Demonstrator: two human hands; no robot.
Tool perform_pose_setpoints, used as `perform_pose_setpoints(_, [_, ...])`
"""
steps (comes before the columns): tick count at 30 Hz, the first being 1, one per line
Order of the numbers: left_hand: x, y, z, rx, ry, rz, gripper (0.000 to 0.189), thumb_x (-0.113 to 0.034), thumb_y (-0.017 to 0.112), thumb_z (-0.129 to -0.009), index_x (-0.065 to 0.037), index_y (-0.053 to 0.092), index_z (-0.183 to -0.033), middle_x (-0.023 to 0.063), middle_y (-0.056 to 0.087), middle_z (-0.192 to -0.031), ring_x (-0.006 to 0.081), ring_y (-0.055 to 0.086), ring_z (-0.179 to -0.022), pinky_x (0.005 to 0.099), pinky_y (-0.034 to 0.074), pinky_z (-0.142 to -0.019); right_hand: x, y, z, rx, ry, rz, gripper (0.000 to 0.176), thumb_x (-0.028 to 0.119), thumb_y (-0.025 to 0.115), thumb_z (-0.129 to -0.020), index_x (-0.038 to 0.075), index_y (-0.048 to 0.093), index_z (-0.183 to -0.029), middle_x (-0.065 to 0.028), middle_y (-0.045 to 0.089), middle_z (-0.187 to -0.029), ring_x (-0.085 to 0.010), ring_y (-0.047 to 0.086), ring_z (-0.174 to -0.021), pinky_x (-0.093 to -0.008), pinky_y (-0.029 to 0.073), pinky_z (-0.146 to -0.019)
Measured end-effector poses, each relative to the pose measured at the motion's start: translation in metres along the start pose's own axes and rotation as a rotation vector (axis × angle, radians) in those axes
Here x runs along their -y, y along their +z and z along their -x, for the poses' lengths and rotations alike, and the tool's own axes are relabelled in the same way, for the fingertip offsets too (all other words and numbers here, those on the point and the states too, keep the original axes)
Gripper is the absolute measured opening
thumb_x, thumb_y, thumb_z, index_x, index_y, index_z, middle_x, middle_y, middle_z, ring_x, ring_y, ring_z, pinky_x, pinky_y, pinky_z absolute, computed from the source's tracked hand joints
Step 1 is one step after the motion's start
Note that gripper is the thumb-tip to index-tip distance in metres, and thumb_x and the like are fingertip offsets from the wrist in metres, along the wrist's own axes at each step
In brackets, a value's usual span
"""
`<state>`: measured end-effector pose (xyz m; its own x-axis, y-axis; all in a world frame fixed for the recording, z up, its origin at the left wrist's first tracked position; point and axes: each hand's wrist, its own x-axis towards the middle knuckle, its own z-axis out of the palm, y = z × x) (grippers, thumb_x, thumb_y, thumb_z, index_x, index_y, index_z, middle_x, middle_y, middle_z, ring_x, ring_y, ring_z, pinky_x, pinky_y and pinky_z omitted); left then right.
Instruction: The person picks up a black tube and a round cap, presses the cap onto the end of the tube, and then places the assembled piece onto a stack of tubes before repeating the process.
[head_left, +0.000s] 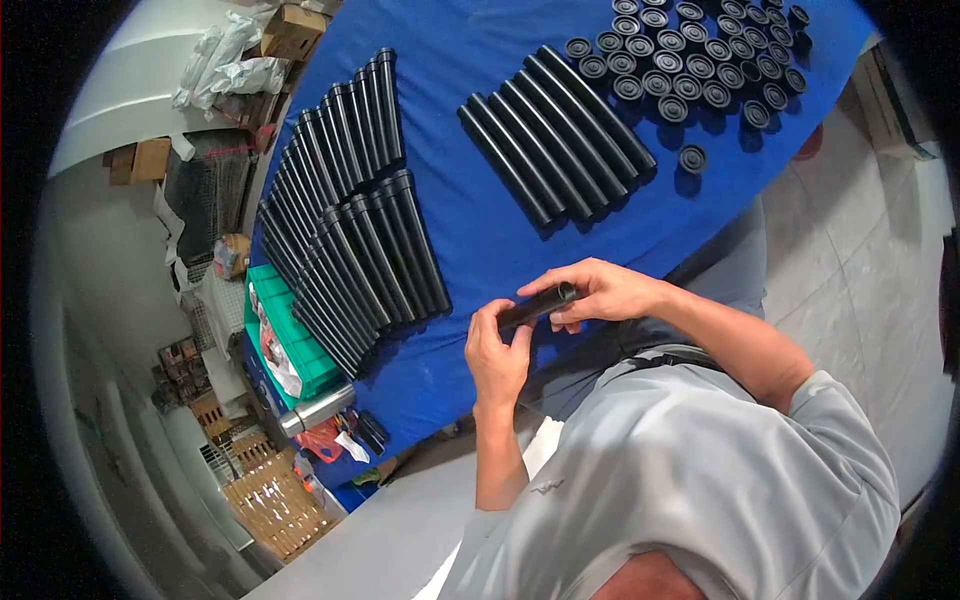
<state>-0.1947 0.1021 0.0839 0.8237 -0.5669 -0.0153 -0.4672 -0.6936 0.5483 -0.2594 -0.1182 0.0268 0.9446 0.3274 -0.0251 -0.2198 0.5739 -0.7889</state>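
Near the table's front edge, a short black tube is held between my two hands, its hollow end turned to the right. My left hand is closed around the left part of the tube. At the hollow end my right hand grips it, index finger along the far side and thumb below. Beyond my hands lies a row of plain black tubes. To its right, one round black cap sits apart from a large group of similar ringed caps.
Two rows of black tubes with collared ends lie on the left of the blue-covered table. Past them stand a green bin and a silver cylinder. Cardboard boxes are stacked beyond the table's left edge.
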Motion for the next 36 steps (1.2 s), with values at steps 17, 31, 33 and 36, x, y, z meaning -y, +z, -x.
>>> perform_pose_setpoints(17, [-0.011, -0.036, -0.010, 0.363, -0.060, 0.229, 0.041, -0.010, 0.079, -0.088, 0.003, 0.068, -0.126, 0.0140, 0.072, -0.113, 0.0261, 0.069, -0.107, 0.0354, 0.051, -0.097, -0.013, -0.003, -0.004, -0.004, -0.048, 0.110, 0.045, 0.013, 0.078, -0.092, 0.003, 0.065, -0.133, -0.0018, 0.069, -0.095, -0.0089, 0.061, -0.081, -0.0279, 0.052, -0.075])
perform_pose_setpoints(31, [0.011, -0.005, 0.039, -0.063, -0.731, 1.256, 0.026, -0.025, 0.066, -0.103, 0.001, 0.066, -0.107, 0.0189, 0.075, -0.107, 0.0256, 0.076, -0.088, 0.0353, 0.063, -0.073, -0.002, 0.000, -0.002, -0.017, -0.120, 0.428, 0.054, 0.011, 0.081, -0.086, 0.003, 0.063, -0.136, -0.0074, 0.072, -0.108, -0.0153, 0.066, -0.101, -0.0328, 0.053, -0.091])
perform_pose_setpoints(33, [0.018, -0.003, 0.049, 0.092, -0.753, 1.025, 0.032, -0.030, 0.065, -0.104, 0.002, 0.067, -0.105, 0.0198, 0.075, -0.103, 0.0247, 0.075, -0.083, 0.0340, 0.062, -0.070, -0.003, 0.000, -0.002, -0.026, -0.065, 0.328, 0.053, 0.006, 0.079, -0.088, 0.003, 0.062, -0.138, -0.0066, 0.071, -0.107, -0.0136, 0.065, -0.098, -0.0308, 0.054, -0.087])
perform_pose_setpoints(36, [0.013, 0.001, 0.054, -0.029, -0.513, 0.563, 0.024, -0.021, 0.074, -0.097, 0.001, 0.069, -0.105, 0.0149, 0.075, -0.097, 0.0204, 0.072, -0.075, 0.0307, 0.057, -0.064, -0.002, 0.005, -0.003, -0.051, 0.000, 0.153, 0.050, 0.003, 0.075, -0.091, 0.004, 0.061, -0.138, -0.0075, 0.071, -0.105, -0.0120, 0.066, -0.095, -0.0293, 0.056, -0.084])
